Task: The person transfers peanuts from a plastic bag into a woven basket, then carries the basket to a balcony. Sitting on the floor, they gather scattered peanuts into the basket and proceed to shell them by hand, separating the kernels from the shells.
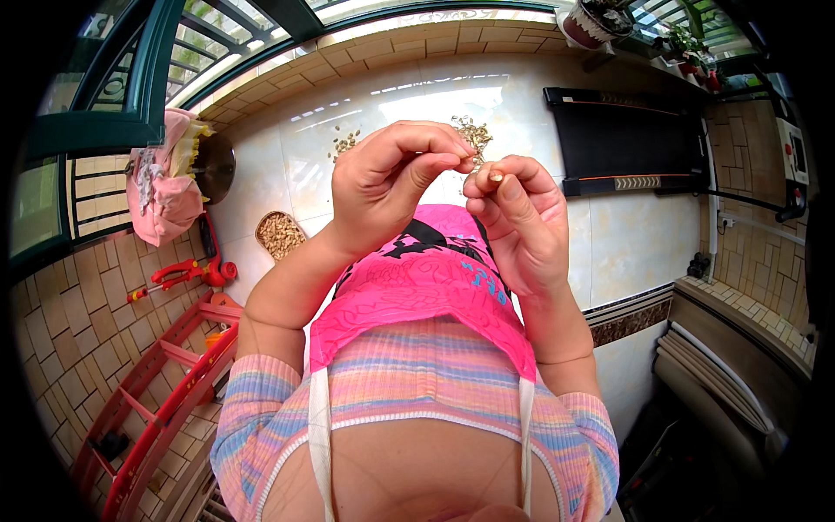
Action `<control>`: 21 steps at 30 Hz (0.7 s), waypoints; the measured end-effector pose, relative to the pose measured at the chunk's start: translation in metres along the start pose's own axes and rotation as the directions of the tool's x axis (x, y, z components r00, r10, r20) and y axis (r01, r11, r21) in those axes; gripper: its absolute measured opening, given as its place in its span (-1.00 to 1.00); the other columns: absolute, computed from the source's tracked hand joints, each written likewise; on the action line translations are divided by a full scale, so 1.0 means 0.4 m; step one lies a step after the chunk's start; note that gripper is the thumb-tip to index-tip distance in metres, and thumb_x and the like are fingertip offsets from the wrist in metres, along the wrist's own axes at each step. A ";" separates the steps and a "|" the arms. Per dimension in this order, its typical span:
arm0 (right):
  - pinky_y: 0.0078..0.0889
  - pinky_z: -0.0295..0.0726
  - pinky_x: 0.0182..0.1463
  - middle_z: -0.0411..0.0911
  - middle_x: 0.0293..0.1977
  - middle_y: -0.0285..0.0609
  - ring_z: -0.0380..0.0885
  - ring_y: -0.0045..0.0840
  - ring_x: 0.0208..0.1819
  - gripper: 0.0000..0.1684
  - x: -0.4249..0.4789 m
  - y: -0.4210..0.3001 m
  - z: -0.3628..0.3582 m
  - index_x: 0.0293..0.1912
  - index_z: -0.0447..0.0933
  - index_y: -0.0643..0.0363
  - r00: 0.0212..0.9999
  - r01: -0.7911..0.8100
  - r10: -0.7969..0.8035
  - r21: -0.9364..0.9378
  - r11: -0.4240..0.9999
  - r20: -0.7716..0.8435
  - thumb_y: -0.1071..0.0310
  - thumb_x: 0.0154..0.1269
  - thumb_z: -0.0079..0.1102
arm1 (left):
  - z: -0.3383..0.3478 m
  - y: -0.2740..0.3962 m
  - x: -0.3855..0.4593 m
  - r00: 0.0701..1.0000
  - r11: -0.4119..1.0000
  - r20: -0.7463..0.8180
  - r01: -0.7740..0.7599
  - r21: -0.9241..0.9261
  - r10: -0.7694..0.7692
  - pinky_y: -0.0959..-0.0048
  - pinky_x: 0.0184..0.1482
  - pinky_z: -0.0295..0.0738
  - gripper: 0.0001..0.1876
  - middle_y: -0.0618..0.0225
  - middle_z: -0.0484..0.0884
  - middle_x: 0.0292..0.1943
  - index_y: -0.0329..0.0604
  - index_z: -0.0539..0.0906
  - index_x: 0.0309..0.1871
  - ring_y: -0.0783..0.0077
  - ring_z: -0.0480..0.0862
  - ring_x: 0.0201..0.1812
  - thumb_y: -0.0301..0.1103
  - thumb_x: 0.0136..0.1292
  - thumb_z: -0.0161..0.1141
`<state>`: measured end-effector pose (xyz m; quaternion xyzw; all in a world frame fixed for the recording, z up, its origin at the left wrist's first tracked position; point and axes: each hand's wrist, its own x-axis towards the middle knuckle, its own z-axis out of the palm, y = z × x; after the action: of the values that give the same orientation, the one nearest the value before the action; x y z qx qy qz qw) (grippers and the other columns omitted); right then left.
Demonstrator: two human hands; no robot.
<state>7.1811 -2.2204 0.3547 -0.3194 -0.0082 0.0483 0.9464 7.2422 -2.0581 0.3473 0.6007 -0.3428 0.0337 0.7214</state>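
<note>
My left hand (398,176) is raised above the pink apron (417,274), thumb and forefinger pinched together; whether something tiny lies between them I cannot tell. Just right of it, my right hand (522,215) holds a small tan piece (496,176), possibly a nut or seed, between thumb and fingers. The fingertips of both hands are close to each other. On the pale tiled floor beyond lie a scattered pile of brown shells or seeds (476,134) and a smaller group of greenish-brown pieces (346,142). A basket (259,243) full of light-brown pieces, seemingly peanuts, stands left of my left forearm.
A black treadmill (626,143) stands at the right. At the left are a round dark stool (218,169), a pink cloth (166,209), a red hose reel (212,271) and a red ladder (156,411). A potted plant (590,26) stands on the ledge.
</note>
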 end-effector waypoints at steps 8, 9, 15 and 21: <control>-0.39 0.65 0.10 0.58 -0.10 -0.08 0.60 -0.44 -0.01 -0.79 0.010 0.004 -0.032 -0.01 0.48 0.28 0.995 0.043 -0.043 0.007 0.999 0.094 0.55 0.38 0.11 | 0.019 0.023 0.007 0.999 1.000 -0.024 0.022 -0.021 -0.023 0.42 -0.04 0.62 -0.76 0.16 0.60 -0.11 -0.35 0.58 -0.01 0.35 0.64 -0.07 -0.53 0.27 0.27; -0.39 0.64 0.11 0.58 -0.10 -0.08 0.59 -0.45 -0.01 -0.79 0.010 0.002 -0.030 0.00 0.47 0.28 0.994 0.056 -0.057 0.006 0.998 0.094 0.56 0.38 0.11 | 0.014 0.023 0.010 0.999 0.999 0.032 -0.018 0.049 0.016 0.43 -0.03 0.62 -0.73 0.16 0.60 -0.11 -0.34 0.60 -0.01 0.35 0.64 -0.06 -0.55 0.22 0.31; -0.45 0.60 0.12 0.59 -0.09 -0.10 0.58 -0.53 -0.01 -0.81 0.003 0.007 -0.043 -0.02 0.48 0.27 0.995 0.048 -0.047 -0.011 0.999 0.085 0.54 0.38 0.12 | 0.008 0.016 0.020 0.984 0.970 0.127 -0.146 0.192 0.123 0.47 -0.11 0.62 -0.67 0.18 0.61 -0.13 -0.29 0.67 -0.12 0.35 0.66 -0.12 -0.64 0.00 0.44; -0.42 0.57 0.11 0.59 -0.11 -0.15 0.57 -0.55 -0.04 -0.86 0.005 0.008 -0.043 -0.05 0.49 0.24 0.996 0.011 -0.015 0.055 0.998 0.082 0.45 0.43 0.11 | 0.024 0.021 0.020 0.991 0.974 0.061 -0.125 0.189 0.115 0.46 -0.15 0.62 -0.69 0.18 0.67 -0.20 -0.28 0.66 -0.21 0.36 0.68 -0.16 -0.67 -0.06 0.47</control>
<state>7.1837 -2.2280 0.3392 -0.2914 -0.0481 0.0554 0.9538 7.2401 -2.0674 0.3589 0.6466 -0.3915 0.0952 0.6478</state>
